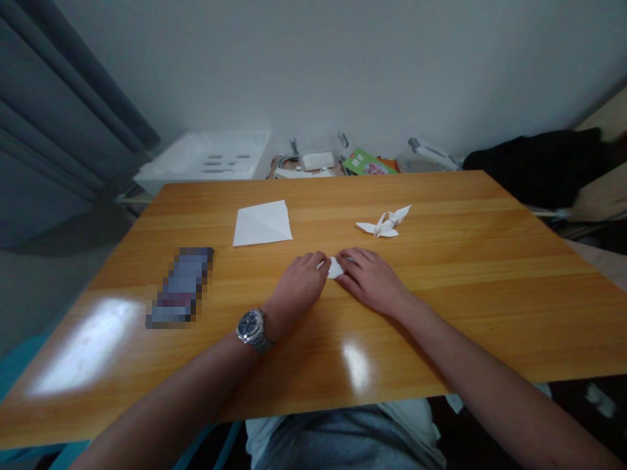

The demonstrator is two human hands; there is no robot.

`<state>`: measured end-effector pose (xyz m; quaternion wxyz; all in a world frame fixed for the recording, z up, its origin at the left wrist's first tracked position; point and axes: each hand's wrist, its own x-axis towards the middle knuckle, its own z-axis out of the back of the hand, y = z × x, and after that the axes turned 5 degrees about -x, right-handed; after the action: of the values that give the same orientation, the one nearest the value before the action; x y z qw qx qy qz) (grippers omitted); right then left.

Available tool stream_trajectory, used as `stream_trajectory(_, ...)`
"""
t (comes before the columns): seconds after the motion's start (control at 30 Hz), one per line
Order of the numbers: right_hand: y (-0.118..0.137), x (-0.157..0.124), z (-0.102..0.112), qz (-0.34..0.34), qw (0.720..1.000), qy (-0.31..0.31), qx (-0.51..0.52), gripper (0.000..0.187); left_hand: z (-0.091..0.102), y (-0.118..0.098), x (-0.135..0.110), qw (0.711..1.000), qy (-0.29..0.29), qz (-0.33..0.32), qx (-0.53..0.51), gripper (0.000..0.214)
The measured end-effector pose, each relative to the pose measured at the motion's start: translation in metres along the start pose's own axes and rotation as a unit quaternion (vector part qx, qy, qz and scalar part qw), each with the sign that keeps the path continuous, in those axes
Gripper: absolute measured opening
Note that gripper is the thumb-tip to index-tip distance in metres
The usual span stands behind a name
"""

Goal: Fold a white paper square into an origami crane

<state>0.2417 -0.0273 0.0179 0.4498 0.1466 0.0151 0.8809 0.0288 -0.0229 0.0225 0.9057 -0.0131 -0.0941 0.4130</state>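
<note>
A small folded piece of white paper (335, 267) lies on the wooden table (441, 274) between my two hands. My left hand (296, 288), with a silver watch on its wrist, has its fingers curled and pressed on the paper's left side. My right hand (371, 278) presses on the paper's right side with fingers held together. Most of the paper is hidden under my fingers. A finished white paper crane (385, 223) rests farther back to the right. A flat white square sheet (262, 222) lies farther back to the left.
A blurred dark flat object (180, 286) lies on the table at the left. Behind the table are a white box (206, 156), a green packet (365, 163) and other clutter. Dark cloth (539, 163) lies at the right. A grey curtain hangs at the left.
</note>
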Motion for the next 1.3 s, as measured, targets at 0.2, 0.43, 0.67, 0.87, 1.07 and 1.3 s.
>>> stream_trajectory(0.2, 0.008, -0.001, -0.012, 0.010, 1.000, 0.014, -0.001, 0.055, -0.003, 0.000, -0.005, 0.999, -0.025, 0.020, -0.007, 0.029)
stream_trajectory(0.43, 0.013, -0.001, -0.013, -0.006, 0.999, 0.031, 0.007, 0.061, -0.008, 0.004, -0.007, 0.997, -0.046, 0.035, -0.058, 0.022)
stream_trajectory(0.67, 0.018, 0.002, -0.018, -0.013, 0.999, 0.018, 0.030, 0.066, -0.008, 0.004, -0.007, 0.997, -0.052, 0.033, -0.055, 0.020)
stream_trajectory(0.87, 0.019, -0.001, -0.024, -0.032, 0.999, 0.022, 0.032, 0.067, -0.005, 0.003, -0.010, 0.997, -0.047, 0.033, -0.053, 0.024)
stream_trajectory(1.07, 0.023, 0.000, -0.023, -0.042, 0.999, 0.018, 0.029, 0.064, -0.006, 0.003, -0.012, 0.997, -0.045, 0.030, -0.056, 0.027)
stream_trajectory(1.3, 0.024, -0.002, -0.026, -0.047, 0.998, 0.024, 0.022, 0.067, -0.008, 0.006, -0.013, 0.994, -0.055, 0.044, -0.081, 0.026)
